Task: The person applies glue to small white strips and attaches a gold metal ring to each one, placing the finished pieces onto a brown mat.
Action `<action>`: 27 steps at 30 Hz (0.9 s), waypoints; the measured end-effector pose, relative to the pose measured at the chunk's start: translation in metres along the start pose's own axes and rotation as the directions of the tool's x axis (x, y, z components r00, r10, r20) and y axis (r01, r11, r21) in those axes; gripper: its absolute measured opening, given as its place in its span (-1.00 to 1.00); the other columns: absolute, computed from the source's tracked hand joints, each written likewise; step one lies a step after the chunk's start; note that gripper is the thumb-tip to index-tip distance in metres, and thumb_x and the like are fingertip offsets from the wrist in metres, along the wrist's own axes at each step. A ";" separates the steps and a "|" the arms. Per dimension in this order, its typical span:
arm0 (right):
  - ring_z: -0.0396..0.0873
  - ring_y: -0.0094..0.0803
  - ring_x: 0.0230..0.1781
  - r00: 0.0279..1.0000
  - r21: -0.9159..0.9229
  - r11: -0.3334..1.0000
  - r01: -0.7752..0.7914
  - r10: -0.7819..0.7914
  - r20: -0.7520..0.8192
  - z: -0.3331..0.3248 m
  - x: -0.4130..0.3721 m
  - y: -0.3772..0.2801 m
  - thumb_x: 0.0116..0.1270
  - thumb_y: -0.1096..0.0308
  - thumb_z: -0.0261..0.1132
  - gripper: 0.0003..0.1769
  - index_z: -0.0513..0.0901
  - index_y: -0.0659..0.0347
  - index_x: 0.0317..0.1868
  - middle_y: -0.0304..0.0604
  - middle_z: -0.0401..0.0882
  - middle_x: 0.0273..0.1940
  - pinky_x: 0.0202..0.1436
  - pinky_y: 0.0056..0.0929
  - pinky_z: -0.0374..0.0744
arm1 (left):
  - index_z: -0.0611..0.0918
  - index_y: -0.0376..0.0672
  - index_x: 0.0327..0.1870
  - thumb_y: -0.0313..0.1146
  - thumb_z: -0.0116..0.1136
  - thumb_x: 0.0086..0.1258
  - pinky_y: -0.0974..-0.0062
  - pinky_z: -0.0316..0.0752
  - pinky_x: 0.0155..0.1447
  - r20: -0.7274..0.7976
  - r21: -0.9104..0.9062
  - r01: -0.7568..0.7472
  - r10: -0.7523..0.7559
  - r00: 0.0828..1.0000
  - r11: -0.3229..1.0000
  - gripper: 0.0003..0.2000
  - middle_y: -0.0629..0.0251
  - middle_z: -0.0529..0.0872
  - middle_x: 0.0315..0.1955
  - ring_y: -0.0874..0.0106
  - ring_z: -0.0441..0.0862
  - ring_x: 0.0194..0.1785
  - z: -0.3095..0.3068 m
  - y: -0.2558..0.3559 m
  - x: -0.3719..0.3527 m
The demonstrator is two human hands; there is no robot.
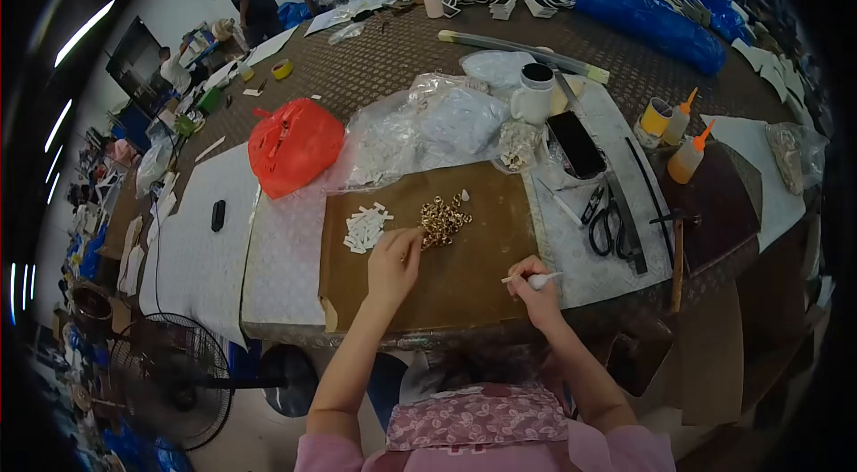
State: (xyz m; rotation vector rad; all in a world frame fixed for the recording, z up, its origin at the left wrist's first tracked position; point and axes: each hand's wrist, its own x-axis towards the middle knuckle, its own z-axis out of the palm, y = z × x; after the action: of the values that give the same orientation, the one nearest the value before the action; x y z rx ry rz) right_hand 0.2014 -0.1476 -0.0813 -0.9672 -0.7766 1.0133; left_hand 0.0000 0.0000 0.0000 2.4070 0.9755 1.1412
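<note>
1. Patterned apron [478,418] comes closest, worn across the worker's front between pink sleeves [330,452].
2. Right hand [536,286], by the right edge of the brown mat [482,262]: fingers curled closed round a white pointed tool [543,279]. I'd guess it's light and fairly stiff, best held pen-fashion at its thick part.
3. Left hand [395,262]: fingers bent, tips almost together at the gold pieces' near-left edge; whether they pinch one, I can't tell.
4. White strips [364,228] lie heaped on the mat's left; probably light, easily scattered, picked up by their long sides.
5. Gold pieces [444,220] sit piled mid-mat: small, likely hard and slippery, wanting a fingertip pinch at the rim.
6. Beyond stand clear bags [464,120] and a red bag [295,146].
</note>
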 end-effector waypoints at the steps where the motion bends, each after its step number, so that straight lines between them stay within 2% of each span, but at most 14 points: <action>1: 0.37 -0.61 -0.48 1.000 0.002 1.000 -0.009 0.009 0.003 0.002 -0.001 -0.002 0.28 0.54 0.16 -0.92 0.42 0.20 -0.33 -0.25 0.45 -0.39 -0.38 -0.60 0.38 | 0.63 -0.25 -0.20 -0.46 0.15 0.24 0.29 0.46 -0.08 0.086 -0.011 0.210 -0.209 0.974 0.978 -0.86 0.16 0.64 -0.30 0.15 0.57 -0.20 0.013 -0.018 -0.004; 3: 0.37 -0.62 -0.47 1.000 0.014 1.000 -0.018 0.018 0.008 0.008 -0.003 -0.008 0.28 0.53 0.17 -0.92 0.42 0.21 -0.32 -0.25 0.45 -0.39 -0.38 -0.60 0.38 | 0.63 -0.25 -0.16 -0.44 0.16 0.24 0.32 0.47 -0.08 0.054 0.087 0.145 -0.150 0.987 0.986 -0.82 0.13 0.64 -0.29 0.14 0.57 -0.20 0.039 -0.058 -0.010; 7: 0.38 -0.62 -0.48 1.000 0.043 0.999 -0.007 0.008 -0.029 0.012 -0.009 -0.013 0.27 0.55 0.16 -0.92 0.41 0.22 -0.34 -0.25 0.45 -0.40 -0.39 -0.60 0.38 | 0.67 -0.25 -0.20 -0.42 0.21 0.20 0.32 0.48 -0.12 -0.030 0.218 0.088 -0.084 0.996 0.972 -0.82 0.10 0.62 -0.35 0.16 0.58 -0.25 0.059 -0.076 -0.006; 9: 0.38 -0.61 -0.49 1.000 0.029 1.000 -0.011 0.012 -0.029 0.014 -0.010 -0.016 0.28 0.55 0.15 -0.92 0.41 0.21 -0.34 -0.24 0.46 -0.42 -0.40 -0.60 0.37 | 0.69 -0.26 -0.26 -0.41 0.25 0.15 0.32 0.48 -0.13 0.029 0.174 0.142 -0.150 0.988 0.974 -0.83 0.11 0.61 -0.37 0.16 0.58 -0.27 0.059 -0.079 -0.004; 12: 0.40 -0.60 -0.51 0.995 0.043 0.998 -0.054 0.058 -0.080 0.011 -0.008 -0.006 0.29 0.53 0.14 -0.92 0.41 0.20 -0.35 -0.24 0.46 -0.46 -0.43 -0.61 0.35 | 0.68 -0.28 -0.36 -0.42 0.27 0.10 0.31 0.48 -0.14 0.024 0.115 0.275 -0.280 0.960 0.955 -0.86 0.11 0.61 -0.39 0.15 0.58 -0.26 0.059 -0.076 -0.001; 13: 0.39 -0.56 -0.55 0.996 0.012 1.000 -0.016 0.017 -0.086 0.011 -0.007 -0.002 0.29 0.48 0.14 -0.92 0.40 0.19 -0.37 -0.21 0.44 -0.46 -0.49 -0.58 0.32 | 0.65 -0.25 -0.35 -0.39 0.25 0.11 0.27 0.48 -0.13 0.054 0.126 0.296 -0.304 0.951 0.947 -0.86 0.11 0.63 -0.38 0.14 0.58 -0.23 0.057 -0.077 -0.001; 16: 0.41 -0.58 -0.52 0.991 0.072 0.996 -0.061 0.069 -0.114 0.019 -0.006 -0.004 0.29 0.52 0.15 -0.93 0.41 0.19 -0.33 -0.23 0.46 -0.46 -0.45 -0.61 0.35 | 0.62 -0.23 -0.30 -0.39 0.25 0.12 0.26 0.48 -0.19 0.041 0.011 0.390 -0.390 0.920 0.921 -0.83 0.09 0.64 -0.40 0.09 0.59 -0.29 0.051 -0.072 0.004; 17: 0.42 -0.57 -0.51 0.993 0.049 0.998 -0.051 0.056 -0.106 0.020 -0.006 -0.007 0.29 0.53 0.15 -0.92 0.41 0.19 -0.33 -0.23 0.46 -0.45 -0.44 -0.61 0.36 | 0.61 -0.25 -0.23 -0.42 0.22 0.21 0.38 0.53 -0.22 0.002 -0.001 0.368 -0.368 0.930 0.930 -0.85 0.13 0.67 -0.43 0.23 0.64 -0.35 0.047 -0.067 0.001; 18: 0.42 -0.57 -0.51 0.994 0.028 0.999 -0.040 0.042 -0.100 0.022 -0.006 -0.009 0.29 0.53 0.15 -0.92 0.41 0.20 -0.33 -0.22 0.47 -0.44 -0.44 -0.60 0.38 | 0.61 -0.26 -0.22 -0.43 0.20 0.24 0.43 0.54 -0.21 0.049 -0.233 0.438 -0.440 0.897 0.868 -0.86 0.17 0.68 -0.42 0.30 0.65 -0.36 0.042 -0.056 0.001; 20: 0.43 -0.55 -0.51 0.995 0.027 0.999 -0.017 0.019 -0.098 0.027 -0.005 -0.013 0.28 0.55 0.15 -0.92 0.41 0.20 -0.32 -0.21 0.47 -0.41 -0.42 -0.60 0.41 | 0.62 -0.28 -0.19 -0.46 0.17 0.31 0.53 0.56 -0.20 0.197 -0.623 0.520 -0.527 0.827 0.584 -0.87 0.23 0.68 -0.40 0.43 0.66 -0.36 0.035 -0.035 -0.008; 22: 0.44 -0.54 -0.50 0.995 0.059 0.998 0.006 0.000 -0.101 0.032 -0.006 -0.017 0.27 0.56 0.16 -0.91 0.41 0.21 -0.32 -0.20 0.47 -0.38 -0.39 -0.59 0.45 | 0.62 -0.29 -0.10 -0.48 0.11 0.37 0.62 0.54 -0.09 0.439 -0.754 0.609 -0.501 0.746 0.245 -0.84 0.31 0.67 -0.33 0.58 0.62 -0.25 0.026 -0.004 -0.026; 24: 0.46 -0.53 -0.49 0.993 0.078 0.995 -0.059 0.066 -0.097 0.035 -0.007 -0.025 0.27 0.57 0.16 -0.91 0.41 0.22 -0.32 -0.19 0.48 -0.36 -0.38 -0.57 0.46 | 0.61 -0.28 -0.05 -0.47 0.10 0.38 0.62 0.52 -0.05 0.511 -0.766 0.617 -0.412 0.755 0.179 -0.81 0.31 0.66 -0.26 0.57 0.61 -0.20 0.021 0.017 -0.046; 26: 0.47 -0.53 -0.47 0.992 0.101 0.991 -0.088 0.096 -0.083 0.040 -0.007 -0.027 0.26 0.58 0.16 -0.91 0.42 0.23 -0.31 -0.18 0.48 -0.34 -0.38 -0.57 0.48 | 0.60 -0.29 -0.03 -0.46 0.09 0.39 0.63 0.50 -0.01 0.502 -0.741 0.609 -0.368 0.783 0.284 -0.80 0.32 0.65 -0.23 0.58 0.59 -0.15 0.015 0.035 -0.059; 27: 0.48 -0.52 -0.47 0.993 0.112 0.990 -0.085 0.094 -0.076 0.042 -0.007 -0.027 0.25 0.59 0.16 -0.91 0.42 0.23 -0.31 -0.18 0.48 -0.34 -0.37 -0.57 0.48 | 0.59 -0.31 -0.03 -0.46 0.08 0.39 0.60 0.51 -0.03 0.528 -0.724 0.640 -0.392 0.754 0.256 -0.80 0.31 0.65 -0.21 0.54 0.61 -0.16 0.011 0.046 -0.061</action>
State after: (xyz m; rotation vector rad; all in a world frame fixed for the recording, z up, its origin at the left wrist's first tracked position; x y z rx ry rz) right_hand 0.1711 -0.1476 -0.0412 -0.9501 -0.6088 1.0763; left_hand 0.0012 -0.0746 -0.0169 1.1381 0.7068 0.7389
